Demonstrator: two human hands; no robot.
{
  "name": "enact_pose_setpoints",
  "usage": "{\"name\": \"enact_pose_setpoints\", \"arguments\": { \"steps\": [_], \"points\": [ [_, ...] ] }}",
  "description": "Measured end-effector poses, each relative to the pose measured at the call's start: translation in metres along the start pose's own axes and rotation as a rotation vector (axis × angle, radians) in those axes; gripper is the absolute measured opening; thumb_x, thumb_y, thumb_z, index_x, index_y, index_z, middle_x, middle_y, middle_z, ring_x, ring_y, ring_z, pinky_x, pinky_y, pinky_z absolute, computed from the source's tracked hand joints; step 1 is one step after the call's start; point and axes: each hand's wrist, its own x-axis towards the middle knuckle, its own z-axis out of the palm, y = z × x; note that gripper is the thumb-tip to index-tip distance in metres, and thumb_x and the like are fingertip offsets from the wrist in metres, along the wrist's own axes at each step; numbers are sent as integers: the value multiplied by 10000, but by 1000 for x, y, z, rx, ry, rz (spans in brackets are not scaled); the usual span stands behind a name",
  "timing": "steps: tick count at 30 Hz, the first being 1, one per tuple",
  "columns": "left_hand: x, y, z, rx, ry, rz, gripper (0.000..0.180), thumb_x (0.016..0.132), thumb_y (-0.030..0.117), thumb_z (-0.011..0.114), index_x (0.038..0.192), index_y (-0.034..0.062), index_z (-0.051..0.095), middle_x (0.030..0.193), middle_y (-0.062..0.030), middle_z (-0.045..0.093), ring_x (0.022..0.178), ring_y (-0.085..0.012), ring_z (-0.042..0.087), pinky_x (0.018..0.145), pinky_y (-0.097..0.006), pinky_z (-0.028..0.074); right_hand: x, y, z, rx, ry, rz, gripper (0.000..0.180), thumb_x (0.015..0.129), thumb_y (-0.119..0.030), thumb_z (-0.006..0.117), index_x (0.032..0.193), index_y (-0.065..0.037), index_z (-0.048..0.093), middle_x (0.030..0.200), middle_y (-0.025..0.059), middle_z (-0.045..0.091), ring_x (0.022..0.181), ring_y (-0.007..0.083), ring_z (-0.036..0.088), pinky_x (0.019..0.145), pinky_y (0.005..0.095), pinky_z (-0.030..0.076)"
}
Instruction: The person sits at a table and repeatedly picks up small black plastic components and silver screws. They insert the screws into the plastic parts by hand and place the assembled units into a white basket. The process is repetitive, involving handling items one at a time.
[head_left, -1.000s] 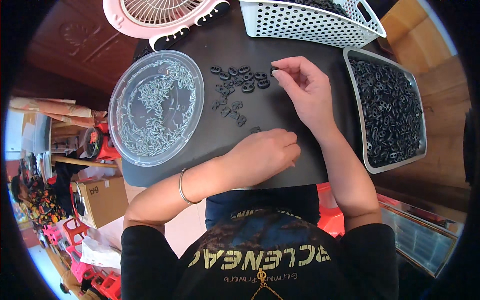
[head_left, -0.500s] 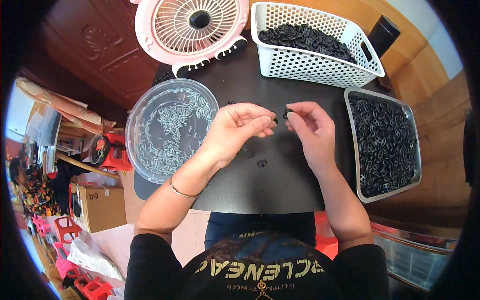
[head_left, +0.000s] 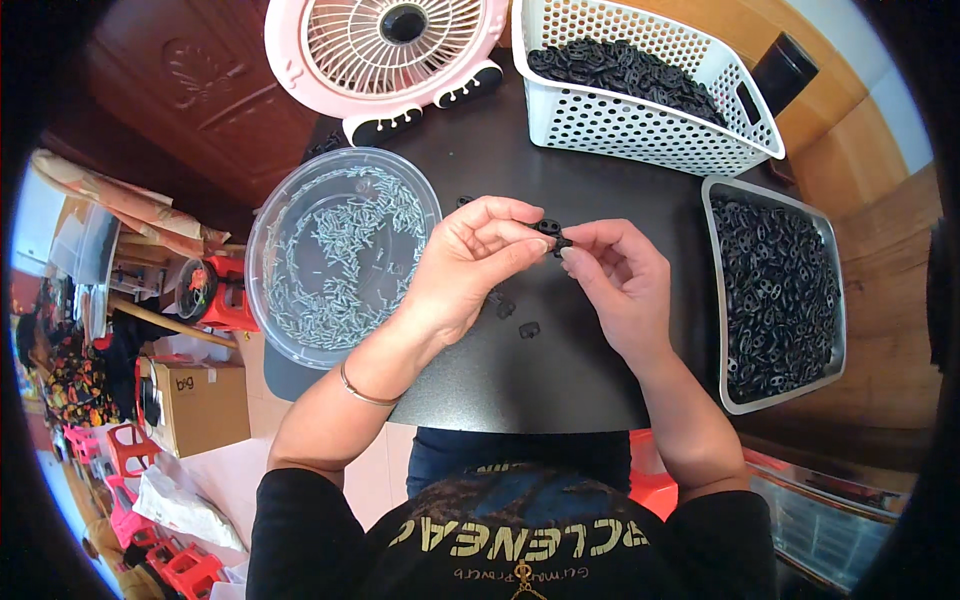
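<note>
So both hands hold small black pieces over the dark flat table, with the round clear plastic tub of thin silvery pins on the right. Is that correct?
Not quite: the head view shows the round clear plastic tub of thin silvery pins on the left. The rest stands: the left hand and right hand hold small black pieces over the dark flat table.

Black short-sleeved T-shirt [head_left: 620, 575]; yellow chest lettering [head_left: 502, 541]; silvery wrist bangle [head_left: 368, 399]; gold-coloured chain [head_left: 524, 573]; dark-blue trousers [head_left: 450, 458]
</note>
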Motion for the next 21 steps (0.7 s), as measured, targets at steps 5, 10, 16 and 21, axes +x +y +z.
{"name": "enact_pose_setpoints", "arguments": {
  "steps": [5,10,16,21],
  "points": [
    [0,-1,0,14,-18,20,229,771,-24,601,988,7,532,828,-66,637,791,-88,587,726,-209,463,0,-1,1,20,0,-3,132,785,28,569,915,11,580,858,45,579,762,85,571,666,200,466],
    [0,-3,1,39,15,27,225,770,-30,599,983,7,533,825,-57,636,775,-75,584,705,-193,463,0,-1,2,-12,2,-16,130,778,34,575,905,8,584,849,48,585,748,87,576,656,205,473],
    [-4,-1,6,208,36,94,243,781,-32,582,1017,-3,527,795,-22,622,726,-34,557,648,-154,434,-1,4,1,-89,21,-42,122,763,38,591,880,2,598,831,51,590,719,89,582,631,208,480],
    [-8,-4,8,387,29,202,291,792,-36,563,1078,-24,505,800,-17,612,714,-29,542,632,-151,424,-1,7,1,-174,19,-70,105,764,29,595,867,7,601,816,48,587,714,83,575,636,205,477]
  ]
}}
